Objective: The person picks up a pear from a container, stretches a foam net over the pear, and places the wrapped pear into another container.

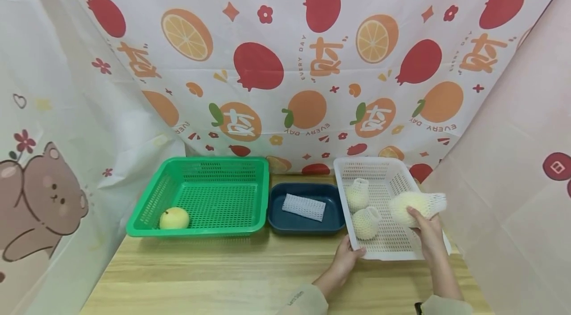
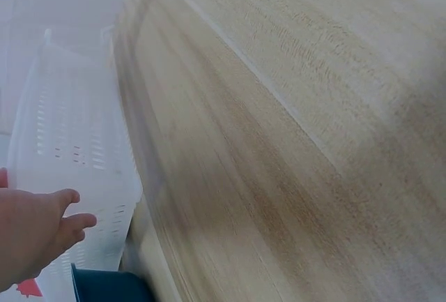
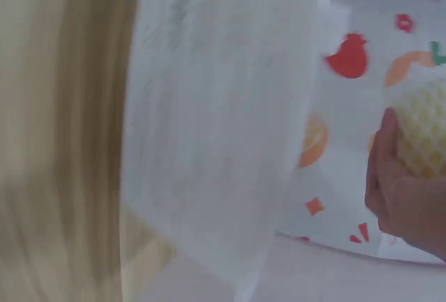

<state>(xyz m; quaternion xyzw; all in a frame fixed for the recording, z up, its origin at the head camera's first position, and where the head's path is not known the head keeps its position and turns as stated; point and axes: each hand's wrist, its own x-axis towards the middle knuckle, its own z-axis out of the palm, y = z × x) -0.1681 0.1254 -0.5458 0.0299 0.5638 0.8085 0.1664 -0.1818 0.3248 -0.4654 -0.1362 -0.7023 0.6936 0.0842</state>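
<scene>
Printed cloth (image 1: 299, 77) hangs behind the white basket (image 1: 389, 243); above its right side, the right hand (image 1: 427, 232) grips a netted fruit (image 1: 405, 206) (likely bruisable; cup its middle). The left hand (image 1: 344, 261) holds the basket's near-left corner.

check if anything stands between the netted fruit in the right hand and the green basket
Yes: two other netted fruits, the white basket's left wall, then the blue tray beside the green basket.

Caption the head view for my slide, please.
Right hand holds a netted fruit over the white basket; a bare fruit sits in the green basket.
</scene>
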